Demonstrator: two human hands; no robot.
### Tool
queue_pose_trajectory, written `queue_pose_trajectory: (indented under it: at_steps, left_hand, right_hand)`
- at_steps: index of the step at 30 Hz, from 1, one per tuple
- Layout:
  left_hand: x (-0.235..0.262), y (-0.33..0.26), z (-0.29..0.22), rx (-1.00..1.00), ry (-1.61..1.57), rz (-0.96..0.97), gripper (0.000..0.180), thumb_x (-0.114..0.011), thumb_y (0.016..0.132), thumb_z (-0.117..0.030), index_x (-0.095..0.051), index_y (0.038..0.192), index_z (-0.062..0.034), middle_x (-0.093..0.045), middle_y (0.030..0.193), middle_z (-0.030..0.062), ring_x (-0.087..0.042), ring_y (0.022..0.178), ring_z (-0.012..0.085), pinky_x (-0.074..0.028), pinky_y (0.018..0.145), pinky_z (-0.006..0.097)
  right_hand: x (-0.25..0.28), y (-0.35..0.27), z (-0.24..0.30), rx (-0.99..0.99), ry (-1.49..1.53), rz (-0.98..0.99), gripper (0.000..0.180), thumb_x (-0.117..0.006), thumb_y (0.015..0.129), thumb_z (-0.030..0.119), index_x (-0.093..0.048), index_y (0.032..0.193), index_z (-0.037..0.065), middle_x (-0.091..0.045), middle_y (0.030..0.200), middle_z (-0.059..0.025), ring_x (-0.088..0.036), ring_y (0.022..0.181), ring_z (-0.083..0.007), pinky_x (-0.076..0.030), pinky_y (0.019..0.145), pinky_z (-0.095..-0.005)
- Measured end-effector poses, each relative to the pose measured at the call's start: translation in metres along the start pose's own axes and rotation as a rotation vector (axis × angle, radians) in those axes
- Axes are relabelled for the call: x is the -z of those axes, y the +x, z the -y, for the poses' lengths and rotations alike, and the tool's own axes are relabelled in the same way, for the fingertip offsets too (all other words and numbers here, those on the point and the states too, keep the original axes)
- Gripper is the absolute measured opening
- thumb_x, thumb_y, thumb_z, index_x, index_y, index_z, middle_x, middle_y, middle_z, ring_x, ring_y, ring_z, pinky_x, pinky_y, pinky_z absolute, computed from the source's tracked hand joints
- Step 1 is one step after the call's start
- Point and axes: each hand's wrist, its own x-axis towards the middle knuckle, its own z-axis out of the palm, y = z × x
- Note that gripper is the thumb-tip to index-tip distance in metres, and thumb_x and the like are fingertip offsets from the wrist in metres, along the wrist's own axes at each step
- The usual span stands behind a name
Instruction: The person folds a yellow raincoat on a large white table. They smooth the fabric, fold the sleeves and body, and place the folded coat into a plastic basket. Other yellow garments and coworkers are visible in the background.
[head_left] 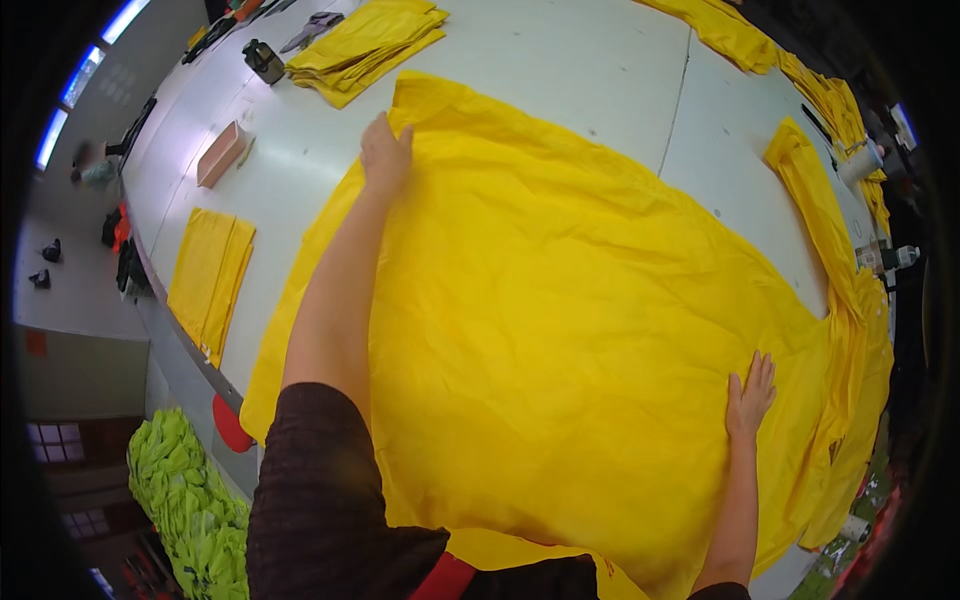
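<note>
both our hands lie open and flat, gripping nothing: our left hand (384, 155) presses palm-down on the far left part of the yellow fabric sheet (560, 330), fingers together, and our right hand (750, 397) rests fingers spread near its right side, just beside the ridge of bunched yellow fabric (835, 300) along the right edge.

the sheet lies spread on the white table (600, 70), covering most of the near half, its near edge hanging over the table's rim toward us. as we judge it, the step in hand is smoothing. to do it well we should keep our palms flat, sweep from the middle outward toward the edges, and press lightly so the thin cloth doesn't drag into fresh wrinkles; creases show across the centre.

the sheet's long axis seems to run from the near left corner toward the far right, slantwise across the table, with one corner pointing away beyond our left hand. a folded yellow stack (365, 45) lies farther off, and a smaller folded piece (210, 280) lies at the left.
</note>
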Motion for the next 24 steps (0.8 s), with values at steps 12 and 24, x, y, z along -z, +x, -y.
queue_pose_trajectory:
  at_steps: [12, 24]
  left_hand:
    - [0.011, 0.103, 0.007, 0.056, -0.7, 0.108, 0.03, -0.064, 0.081, -0.028, -0.063, 0.093, -0.0006, -0.061, 0.085, 0.0032, -0.054, 0.081, 0.0112, -0.042, 0.072, 0.024]
    - [0.321, 0.085, -0.085, -0.617, -0.376, -0.058, 0.025, -0.05, 0.091, -0.018, -0.053, 0.113, -0.005, -0.056, 0.11, 0.0086, -0.054, 0.1, 0.0189, -0.043, 0.089, 0.03]
  right_hand:
    - [0.017, 0.072, -0.035, 0.208, 0.038, -0.383, 0.05, -0.051, 0.088, 0.023, -0.036, 0.13, 0.0, -0.036, 0.133, -0.0217, -0.031, 0.124, -0.0371, -0.024, 0.102, -0.0427]
    - [0.046, 0.155, -0.107, 0.359, 0.607, -0.087, 0.008, -0.056, 0.079, 0.005, -0.055, 0.086, 0.001, -0.053, 0.081, -0.0023, -0.051, 0.078, -0.014, -0.041, 0.069, -0.0243]
